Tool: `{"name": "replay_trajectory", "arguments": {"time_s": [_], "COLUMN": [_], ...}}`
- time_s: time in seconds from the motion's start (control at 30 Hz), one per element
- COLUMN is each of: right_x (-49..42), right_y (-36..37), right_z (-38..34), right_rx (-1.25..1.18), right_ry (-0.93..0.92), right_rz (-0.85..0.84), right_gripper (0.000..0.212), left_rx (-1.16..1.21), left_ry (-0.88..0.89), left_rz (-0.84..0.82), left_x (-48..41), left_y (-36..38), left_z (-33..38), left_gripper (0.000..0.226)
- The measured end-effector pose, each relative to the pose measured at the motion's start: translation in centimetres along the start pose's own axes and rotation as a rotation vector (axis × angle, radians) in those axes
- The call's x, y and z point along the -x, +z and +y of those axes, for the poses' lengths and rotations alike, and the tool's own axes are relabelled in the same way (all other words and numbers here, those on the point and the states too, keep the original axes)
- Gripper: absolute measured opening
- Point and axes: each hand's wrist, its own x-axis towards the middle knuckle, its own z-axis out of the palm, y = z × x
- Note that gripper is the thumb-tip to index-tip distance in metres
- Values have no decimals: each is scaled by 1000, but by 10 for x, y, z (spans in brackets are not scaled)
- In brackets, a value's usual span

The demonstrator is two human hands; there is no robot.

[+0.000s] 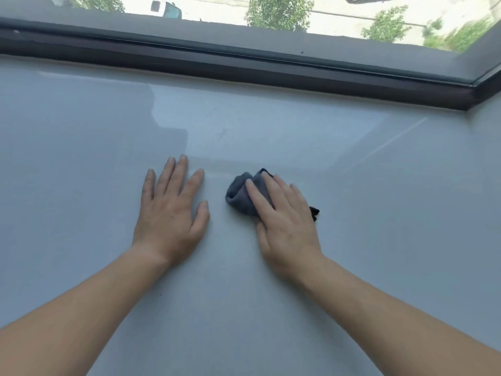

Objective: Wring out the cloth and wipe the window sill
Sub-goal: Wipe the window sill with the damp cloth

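Cloth, dark grey and bunched, lies on the pale window sill just right of frame centre. Right hand presses it down with straight fingers, not curled round it. Left hand rests flat on the sill just beside, fingers spread, released, grasping nothing. Dark window frame crosses the upper frame.

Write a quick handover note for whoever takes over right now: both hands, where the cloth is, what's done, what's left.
Left hand: flat on the window sill, fingers spread, holding nothing.
Right hand: straight fingers pressing the bunched grey cloth onto the sill, just right of the left hand.
Done: cloth is down on the sill, so wringing looks finished.
Left: wipe the sill, up to the dark window frame.
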Motion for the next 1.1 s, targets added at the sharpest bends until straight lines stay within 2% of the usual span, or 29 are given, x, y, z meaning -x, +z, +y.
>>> {"name": "replay_trajectory", "arguments": {"time_s": [0.07, 0.1, 0.2, 0.27, 0.4, 0.47, 0.53, 0.6, 0.67, 0.73, 0.83, 0.9, 0.93, 0.97, 1.03, 1.1], "right_x": [0, -8, -34, -20, 69, 85, 71, 51, 51, 78, 140, 161, 162, 159, 150, 156], "right_y": [-6, -8, -15, -9, 7, 5, -1, -7, -3, 6, 14, 10, 8, 6, 4, 11], "right_z": [15, 27, 49, 29, -24, -16, 2, 13, 4, -17, -44, -36, -27, -19, -14, -35], "right_rx": [21, 37, 32, 21, 3, 17, 17, -11, -8, -8, 13, 41, 58, 58, -5, -47], "right_ry": [-74, -32, 260, 338, -22, -109, 10, 205, 300, 232, -36, -164, -167, -113, 113, 310], "right_rz": [-32, -19, 133, 184, -20, -66, -28, 74, 141, 116, -20, -91, -98, -79, 24, 121], "right_gripper": [71, 69, 62, 61, 71, 71, 68, 65, 60, 60, 67, 71, 71, 69, 64, 63], "left_rx": [1, 2, 21, 31, 64, 54, 30, 10, 2, 32, 53, 9, -14, -29, -46, -50], "left_ry": [-2, 0, 9, 7, 21, 60, 99, 93, 80, 106, 141, 142, 141, 138, 130, 126], "left_rz": [3, 5, 20, 35, 134, 154, 142, 75, 37, 34, -39, -63, -61, -56, -52, -58], "left_x": [0, 0, -1, -1, 1, 4, 3, 9, 27, 60, 112, 128, 130, 130, 129, 129], "left_y": [0, -1, -1, 0, 0, 0, -2, -6, -6, -4, 5, 12, 14, 15, 15, 15], "left_z": [0, 0, 0, 0, 2, 2, 0, 0, 1, 7, 15, 14, 13, 13, 13, 14], "left_gripper": [66, 66, 66, 66, 60, 51, 47, 51, 57, 58, 60, 62, 63, 63, 64, 64]}}
